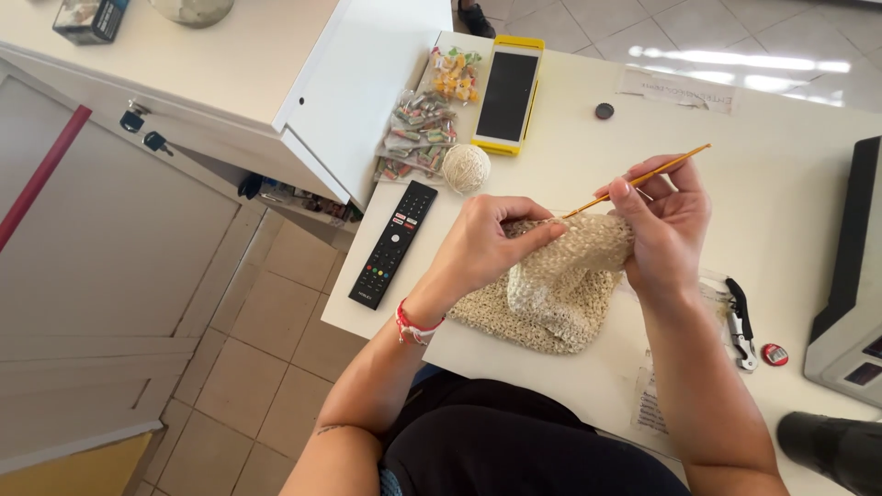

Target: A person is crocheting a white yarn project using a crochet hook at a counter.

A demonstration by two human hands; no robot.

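Basically, left hand (482, 243) pinches the beige crochet piece (556, 289) taut at the white table (790, 184) edge so right hand (666, 225), fingers closed around the orange hook (638, 181), can work the top edge, yarn ball (466, 168) nearby.

- Left hand (478, 246): red-and-white cord bracelet at wrist, frame centre.
- Right hand (666, 225): bare, no jewellery.
- Arms sleeveless; dark garment on lap, bottom centre.

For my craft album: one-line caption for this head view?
Left hand steadies cream crochet piece; right hand works an orange crochet hook.
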